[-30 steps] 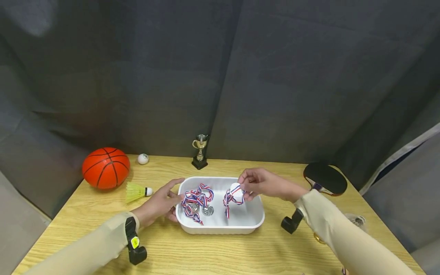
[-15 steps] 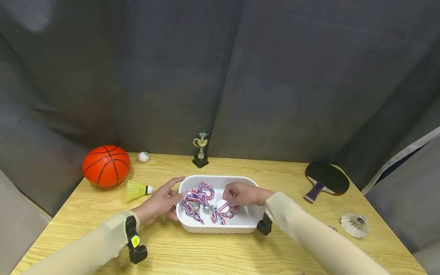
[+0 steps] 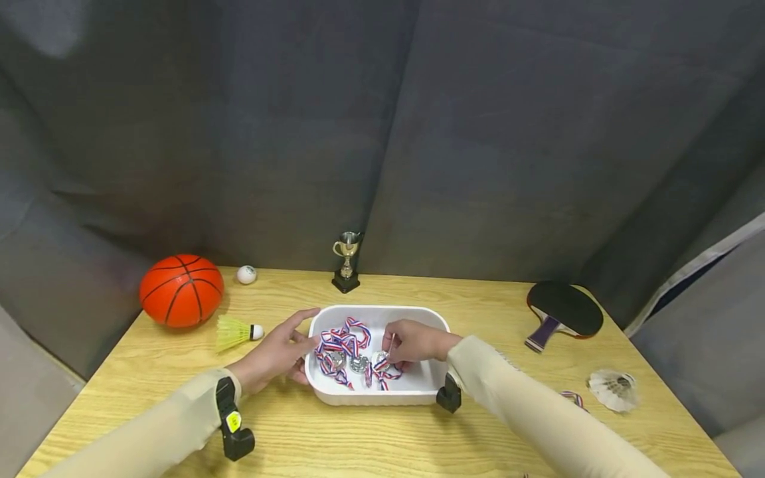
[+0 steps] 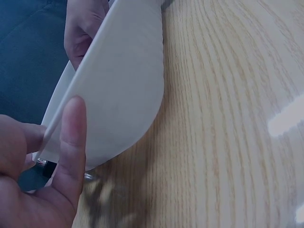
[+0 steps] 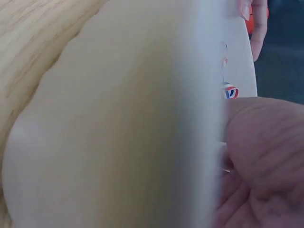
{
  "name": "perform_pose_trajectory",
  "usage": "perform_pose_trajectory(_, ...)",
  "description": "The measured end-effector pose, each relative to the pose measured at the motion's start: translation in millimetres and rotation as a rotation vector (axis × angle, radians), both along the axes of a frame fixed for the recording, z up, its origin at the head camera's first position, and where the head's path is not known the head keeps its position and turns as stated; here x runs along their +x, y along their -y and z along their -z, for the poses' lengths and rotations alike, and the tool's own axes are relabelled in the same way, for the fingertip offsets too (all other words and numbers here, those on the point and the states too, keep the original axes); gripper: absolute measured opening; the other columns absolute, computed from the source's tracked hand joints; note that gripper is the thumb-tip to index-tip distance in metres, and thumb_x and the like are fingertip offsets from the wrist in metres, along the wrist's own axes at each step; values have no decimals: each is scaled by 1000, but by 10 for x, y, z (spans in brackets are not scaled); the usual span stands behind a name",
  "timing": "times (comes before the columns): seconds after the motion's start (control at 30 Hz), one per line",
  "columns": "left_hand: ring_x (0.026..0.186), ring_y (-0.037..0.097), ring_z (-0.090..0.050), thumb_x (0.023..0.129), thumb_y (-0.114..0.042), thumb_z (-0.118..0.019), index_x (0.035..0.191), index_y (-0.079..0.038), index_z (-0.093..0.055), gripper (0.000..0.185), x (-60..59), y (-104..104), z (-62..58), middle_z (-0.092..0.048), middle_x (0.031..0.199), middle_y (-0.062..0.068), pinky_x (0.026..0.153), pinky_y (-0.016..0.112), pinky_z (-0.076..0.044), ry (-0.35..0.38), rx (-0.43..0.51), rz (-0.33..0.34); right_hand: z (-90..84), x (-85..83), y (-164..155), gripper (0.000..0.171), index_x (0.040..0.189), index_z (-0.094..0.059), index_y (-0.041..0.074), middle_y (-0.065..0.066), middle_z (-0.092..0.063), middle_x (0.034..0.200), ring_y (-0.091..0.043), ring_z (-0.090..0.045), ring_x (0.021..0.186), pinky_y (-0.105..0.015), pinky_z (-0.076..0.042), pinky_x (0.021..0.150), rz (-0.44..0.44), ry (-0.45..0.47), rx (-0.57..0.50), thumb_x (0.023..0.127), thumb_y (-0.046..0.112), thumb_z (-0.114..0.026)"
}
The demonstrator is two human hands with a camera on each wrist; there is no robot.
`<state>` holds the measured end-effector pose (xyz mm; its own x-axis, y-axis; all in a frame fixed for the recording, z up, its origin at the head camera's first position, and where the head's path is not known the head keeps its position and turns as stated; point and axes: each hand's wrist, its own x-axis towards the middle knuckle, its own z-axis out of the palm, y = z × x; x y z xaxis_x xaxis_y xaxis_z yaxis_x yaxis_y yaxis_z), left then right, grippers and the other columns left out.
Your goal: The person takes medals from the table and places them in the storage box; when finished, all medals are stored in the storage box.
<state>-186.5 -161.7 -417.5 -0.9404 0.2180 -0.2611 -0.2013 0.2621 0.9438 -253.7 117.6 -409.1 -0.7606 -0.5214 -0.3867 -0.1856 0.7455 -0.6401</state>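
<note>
Two hands are at one white tray [image 3: 430, 382]. The left hand [image 3: 276, 355] rests against the tray's left outer wall, fingers straight, thumb along the rim, holding nothing. The right hand [image 3: 412, 342] reaches inside the tray, fingers curled round one medal [image 3: 379, 362] with a red, white and blue ribbon, low against the tray floor. Just left of that hand lie two more medals [image 3: 349, 362], ribbons tangled together; count inside the tray is three. Beyond the left hand: one basketball [image 3: 181, 290], one yellow shuttlecock [image 3: 237, 331], one small white ball [image 3: 246, 274]. Beyond the tray: one trophy [image 3: 347, 262]. Right of the right arm: one paddle [image 3: 564, 313] and one white shuttlecock [image 3: 611, 390].
</note>
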Motion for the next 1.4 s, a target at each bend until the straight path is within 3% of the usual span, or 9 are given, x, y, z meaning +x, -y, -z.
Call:
perform_pose_trajectory(0.33, 74, 24, -68, 108, -11, -54, 165, -22, -28, 63, 7, -1, 6, -54, 118, 25, 62, 38, -69, -5, -3, 5, 43, 15, 33, 9, 98, -65, 3, -3, -63, 76, -14, -63, 65, -26, -61, 62, 2, -42, 37, 92, -2, -70)
perform_pose_trajectory(0.57, 74, 23, -68, 109, -11, -53, 166, -21, -26, 64, 9, 8, 6, -54, 118, 26, 62, 37, -68, -14, 1, 17, 33, 25, 52, 7, 97, -65, 4, -3, -63, 76, -14, -61, 64, -20, -54, 57, -7, -59, 51, 94, -1, -69)
perform_pose_trajectory(0.8, 74, 24, -68, 109, -12, -54, 166, -21, -26, 64, 9, 0, 19, -55, 119, 26, 61, 38, -68, -13, -3, 16, -13, 27, 38, 7, 96, -64, 6, -5, -67, 78, -15, -65, 66, -25, -61, 63, -16, -41, 61, 96, 5, -71)
perform_pose_trajectory(1.0, 75, 24, -68, 109, -12, -53, 166, -20, -26, 63, -1, -12, 28, -55, 120, 27, 61, 38, -68, -11, 2, 24, -201, 68, -113, 6, 99, -62, 7, -12, -71, 84, -22, -71, 71, -26, -59, 66, -60, -89, 42, 100, 10, -68)
perform_pose_trajectory(1.2, 74, 24, -69, 109, -11, -53, 166, -20, -27, 63, 17, -8, 0, -55, 120, 27, 62, 39, -69, -11, -1, 25, -468, 80, -425, 5, 106, -62, 1, -15, -66, 95, -16, -67, 75, -42, -68, 73, -124, -107, -88, 103, 4, -61)
perform_pose_trajectory(1.4, 75, 24, -68, 109, -12, -53, 165, -22, -28, 63, 9, -13, -19, -54, 120, 26, 62, 38, -69, 1, -12, 6, -708, 191, -912, 9, 109, -62, 1, -11, -65, 95, -17, -67, 79, -28, -65, 68, -150, -166, -137, 103, 7, -61)
